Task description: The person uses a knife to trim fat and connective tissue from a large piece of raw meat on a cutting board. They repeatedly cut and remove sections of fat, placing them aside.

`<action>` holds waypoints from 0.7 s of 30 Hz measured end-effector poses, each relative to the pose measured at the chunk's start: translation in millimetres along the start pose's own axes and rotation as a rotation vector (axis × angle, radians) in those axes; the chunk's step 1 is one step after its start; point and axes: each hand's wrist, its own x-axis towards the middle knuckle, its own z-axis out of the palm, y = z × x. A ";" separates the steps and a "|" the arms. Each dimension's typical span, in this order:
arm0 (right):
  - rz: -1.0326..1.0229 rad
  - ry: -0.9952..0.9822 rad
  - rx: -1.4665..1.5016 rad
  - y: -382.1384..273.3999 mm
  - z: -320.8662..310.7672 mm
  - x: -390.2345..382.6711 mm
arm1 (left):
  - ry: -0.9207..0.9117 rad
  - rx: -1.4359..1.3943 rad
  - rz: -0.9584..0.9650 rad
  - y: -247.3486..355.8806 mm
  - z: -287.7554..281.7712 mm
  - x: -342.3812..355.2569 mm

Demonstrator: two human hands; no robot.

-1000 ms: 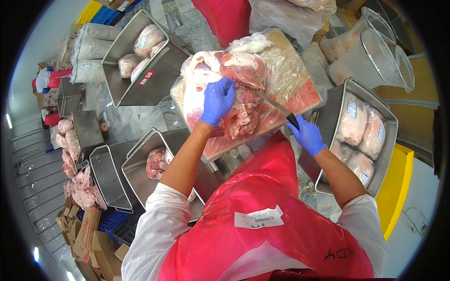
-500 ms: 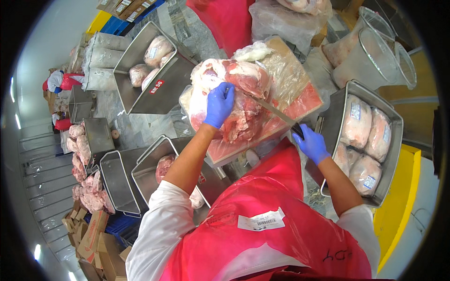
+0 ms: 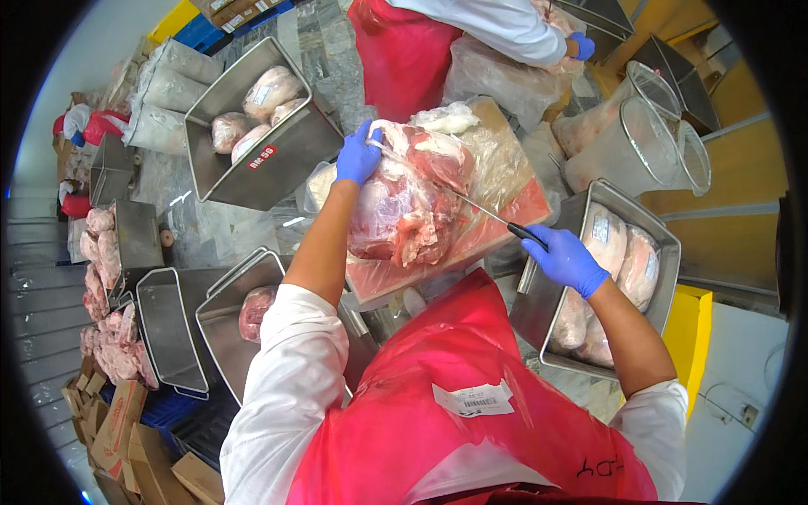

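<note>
A large piece of raw meat (image 3: pixel 400 206), red with pale fat, rests on a plastic-covered cutting board (image 3: pixel 505 206). My left hand (image 3: pixel 359 156), in a blue glove, is closed on a pale flap at the meat's far left edge. My right hand (image 3: pixel 564 259), gloved alike, grips the black handle of a knife (image 3: pixel 486 211). The thin blade points left and away from me, its tip at the meat's right side; whether it is inside the flesh I cannot tell. A white lump of fat (image 3: pixel 444 119) lies behind the meat.
Steel bins of wrapped meat stand at right (image 3: pixel 661 295) and far left (image 3: pixel 290 164). Nearer left are a bin with one piece (image 3: pixel 223 311) and another steel bin (image 3: pixel 164 328). Clear tubs (image 3: pixel 623 160) stand far right. Across the board, a co-worker's arm (image 3: pixel 497 29) reaches rightward.
My left hand has moved left and away from me, drawing the pale flap off the redder flesh. The knife stays at the meat's right side. A co-worker's arm has come into view.
</note>
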 end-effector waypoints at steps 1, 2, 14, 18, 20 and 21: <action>0.016 -0.023 -0.056 -8.4 -8.4 3.6 | -0.016 -0.012 0.000 1.4 2.0 -0.6; 0.030 -0.052 -0.102 -19.2 -13.0 7.8 | -0.027 -0.012 -0.005 2.2 2.3 -2.5; 0.027 0.293 -0.041 64.2 124.7 1.4 | -0.065 0.029 -0.043 17.4 -1.0 -17.2; 0.021 0.335 -0.076 96.0 150.3 21.5 | -0.069 -0.019 -0.060 17.1 -10.5 -23.4; -0.018 0.374 -0.097 113.7 153.4 37.5 | -0.033 -0.062 -0.005 7.0 -9.8 -17.8; -0.030 0.365 -0.063 119.9 154.2 41.2 | -0.025 -0.056 0.020 2.5 -8.7 -15.7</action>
